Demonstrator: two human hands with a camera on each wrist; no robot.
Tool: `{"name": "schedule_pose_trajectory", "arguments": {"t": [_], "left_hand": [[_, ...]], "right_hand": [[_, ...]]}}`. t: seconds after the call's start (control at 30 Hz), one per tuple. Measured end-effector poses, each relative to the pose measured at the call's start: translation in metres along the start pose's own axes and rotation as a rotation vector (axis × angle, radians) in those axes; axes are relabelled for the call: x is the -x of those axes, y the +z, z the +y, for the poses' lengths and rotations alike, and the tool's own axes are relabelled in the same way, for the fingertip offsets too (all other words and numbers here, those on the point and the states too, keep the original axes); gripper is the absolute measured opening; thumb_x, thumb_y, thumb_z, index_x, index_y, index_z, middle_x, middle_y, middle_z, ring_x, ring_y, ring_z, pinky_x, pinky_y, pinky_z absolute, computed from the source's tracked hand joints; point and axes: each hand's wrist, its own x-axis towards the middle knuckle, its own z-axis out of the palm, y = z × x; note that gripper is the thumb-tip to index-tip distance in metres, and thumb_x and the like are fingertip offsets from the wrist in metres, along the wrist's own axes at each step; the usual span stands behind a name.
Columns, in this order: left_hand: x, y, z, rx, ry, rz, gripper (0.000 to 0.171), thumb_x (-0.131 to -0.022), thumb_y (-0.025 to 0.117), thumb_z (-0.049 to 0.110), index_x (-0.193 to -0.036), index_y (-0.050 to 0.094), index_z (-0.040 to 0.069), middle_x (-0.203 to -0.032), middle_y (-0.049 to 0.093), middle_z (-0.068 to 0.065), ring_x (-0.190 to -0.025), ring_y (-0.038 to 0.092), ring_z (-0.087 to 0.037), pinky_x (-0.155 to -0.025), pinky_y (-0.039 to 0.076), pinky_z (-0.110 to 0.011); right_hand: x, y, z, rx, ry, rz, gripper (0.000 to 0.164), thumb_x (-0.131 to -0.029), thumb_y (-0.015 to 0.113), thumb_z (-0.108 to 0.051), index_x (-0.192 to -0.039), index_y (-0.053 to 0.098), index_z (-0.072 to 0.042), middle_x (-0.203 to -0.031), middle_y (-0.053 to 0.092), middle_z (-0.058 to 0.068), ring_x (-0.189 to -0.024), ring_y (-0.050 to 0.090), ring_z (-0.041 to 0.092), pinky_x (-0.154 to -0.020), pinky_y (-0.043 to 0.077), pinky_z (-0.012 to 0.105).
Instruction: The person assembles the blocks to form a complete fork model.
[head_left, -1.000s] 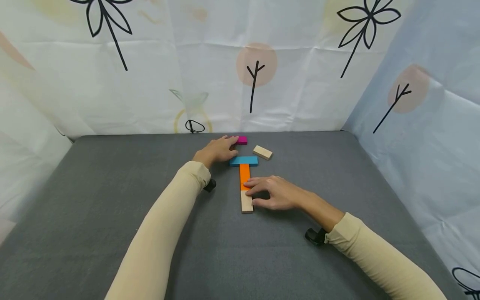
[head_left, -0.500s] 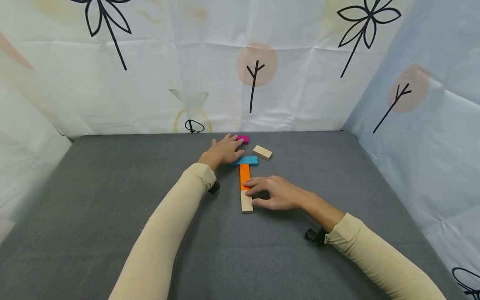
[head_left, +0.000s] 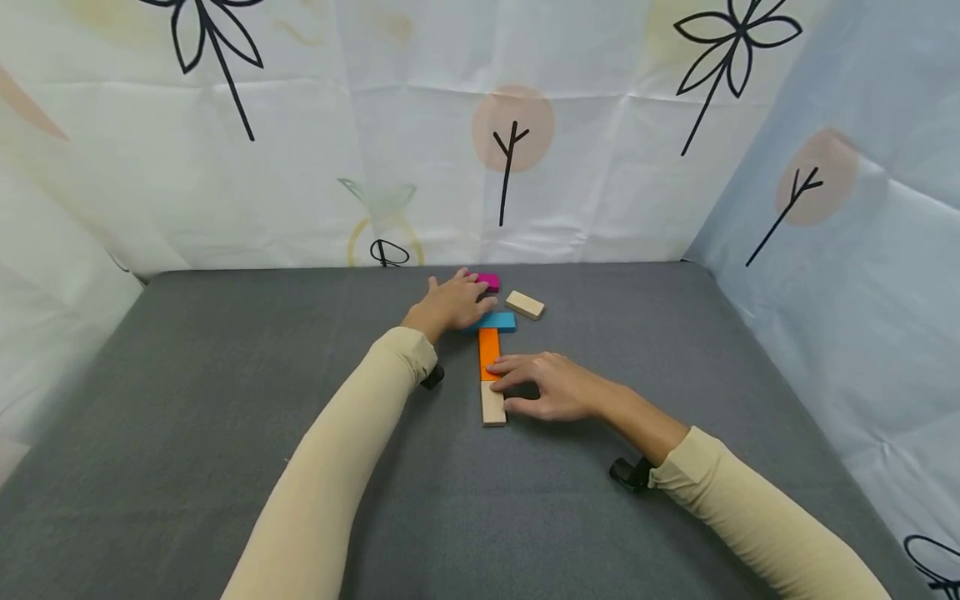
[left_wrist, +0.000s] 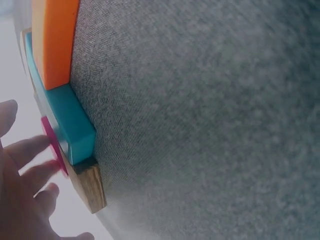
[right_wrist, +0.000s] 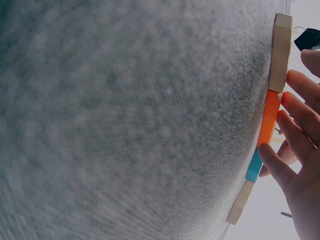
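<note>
My left hand (head_left: 452, 304) reaches over the far blocks. Two fingertips meet the magenta block (head_left: 487, 282), while the thumb stays apart from it in the left wrist view. Just nearer lies a blue block (head_left: 498, 322), set crosswise, its left part covered by this hand. From the blue block an orange block (head_left: 489, 343) runs toward me, followed end to end by a pale wooden block (head_left: 492, 408). My right hand (head_left: 558, 387) rests from the right with loosely bent fingers on the orange and pale blocks, thumb at the pale one's side.
A loose pale wooden block (head_left: 525, 304) lies at an angle right of the magenta one. Beyond the blue block's end, the left wrist view shows a brown wooden block (left_wrist: 90, 186), hidden in the head view. A patterned white cloth (head_left: 600, 192) stands behind the grey table (head_left: 225, 417).
My left hand has shifted right, now covering more of the blue block. The magenta block has slid slightly right and a touch nearer. The right hand has stayed still.
</note>
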Motion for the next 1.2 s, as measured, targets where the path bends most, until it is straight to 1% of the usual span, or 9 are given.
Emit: {"name": "schedule_pose_trajectory", "arguments": {"t": [0.23, 0.33, 0.43, 0.57, 0.67, 0.73, 0.9, 1.07, 1.2], "left_hand": [[0.003, -0.001, -0.005, 0.041, 0.051, -0.009, 0.053, -0.106, 0.041, 0.042, -0.153, 0.04, 0.015, -0.161, 0.031, -0.008, -0.152, 0.014, -0.028, -0.116, 0.009, -0.066], [0.004, 0.001, -0.005, 0.008, 0.056, 0.001, 0.054, -0.106, 0.042, 0.041, -0.154, 0.04, 0.016, -0.162, 0.03, -0.008, -0.152, 0.014, -0.028, -0.116, 0.01, -0.066], [0.007, 0.003, 0.002, -0.044, 0.065, 0.004, 0.056, -0.106, 0.041, 0.043, -0.156, 0.037, 0.016, -0.163, 0.027, -0.009, -0.152, 0.015, -0.028, -0.117, 0.011, -0.064], [0.009, 0.006, 0.01, -0.079, 0.07, -0.022, 0.06, -0.106, 0.037, 0.047, -0.158, 0.032, 0.017, -0.164, 0.023, -0.01, -0.152, 0.017, -0.027, -0.117, 0.01, -0.062], [0.01, 0.007, 0.011, -0.099, 0.062, -0.03, 0.061, -0.106, 0.036, 0.048, -0.158, 0.031, 0.017, -0.164, 0.023, -0.009, -0.151, 0.018, -0.027, -0.117, 0.01, -0.063], [0.011, 0.007, 0.01, -0.099, 0.067, -0.026, 0.06, -0.106, 0.038, 0.048, -0.158, 0.033, 0.017, -0.163, 0.025, -0.009, -0.151, 0.018, -0.028, -0.116, 0.01, -0.065], [0.012, 0.005, 0.005, -0.051, 0.103, -0.016, 0.057, -0.105, 0.044, 0.043, -0.154, 0.04, 0.015, -0.161, 0.031, -0.008, -0.151, 0.02, -0.027, -0.116, 0.009, -0.065], [0.013, 0.006, -0.002, -0.034, 0.126, 0.001, 0.053, -0.103, 0.048, 0.041, -0.15, 0.046, 0.015, -0.158, 0.037, -0.006, -0.15, 0.023, -0.027, -0.116, 0.01, -0.064], [0.013, 0.007, -0.006, -0.028, 0.143, 0.014, 0.05, -0.102, 0.051, 0.04, -0.144, 0.051, 0.013, -0.154, 0.043, -0.008, -0.148, 0.027, -0.027, -0.117, 0.011, -0.062]], "right_hand": [[0.001, 0.0, -0.001, -0.006, -0.001, 0.006, 0.034, -0.097, 0.064, -0.026, -0.128, 0.07, -0.012, -0.146, 0.054, 0.005, -0.137, 0.047, 0.022, -0.11, 0.038, 0.052], [0.001, 0.0, -0.001, -0.006, -0.001, 0.004, 0.034, -0.097, 0.064, -0.026, -0.128, 0.07, -0.012, -0.146, 0.054, 0.006, -0.137, 0.047, 0.023, -0.109, 0.038, 0.053], [0.001, 0.0, -0.001, -0.005, 0.002, 0.003, 0.034, -0.097, 0.064, -0.026, -0.128, 0.07, -0.012, -0.146, 0.054, 0.005, -0.138, 0.047, 0.022, -0.109, 0.038, 0.053], [0.001, -0.001, -0.002, -0.002, 0.008, 0.003, 0.034, -0.097, 0.065, -0.027, -0.128, 0.07, -0.013, -0.145, 0.054, 0.004, -0.138, 0.046, 0.022, -0.109, 0.038, 0.053], [0.0, -0.001, -0.002, -0.001, 0.002, 0.004, 0.034, -0.097, 0.065, -0.027, -0.128, 0.07, -0.013, -0.145, 0.054, 0.004, -0.138, 0.046, 0.022, -0.109, 0.037, 0.054], [0.0, -0.001, -0.002, -0.001, -0.001, 0.004, 0.034, -0.097, 0.064, -0.028, -0.128, 0.07, -0.013, -0.145, 0.054, 0.004, -0.138, 0.046, 0.022, -0.109, 0.037, 0.054], [0.001, -0.001, -0.001, -0.001, -0.002, 0.002, 0.034, -0.097, 0.064, -0.027, -0.128, 0.07, -0.013, -0.146, 0.054, 0.004, -0.138, 0.046, 0.022, -0.109, 0.038, 0.052], [0.001, -0.002, -0.001, -0.001, -0.002, -0.002, 0.035, -0.097, 0.064, -0.027, -0.128, 0.069, -0.012, -0.146, 0.054, 0.005, -0.138, 0.046, 0.022, -0.11, 0.038, 0.052], [0.001, -0.002, -0.001, -0.007, 0.003, -0.002, 0.035, -0.097, 0.064, -0.027, -0.128, 0.07, -0.012, -0.146, 0.053, 0.004, -0.138, 0.046, 0.021, -0.11, 0.038, 0.052]]}}
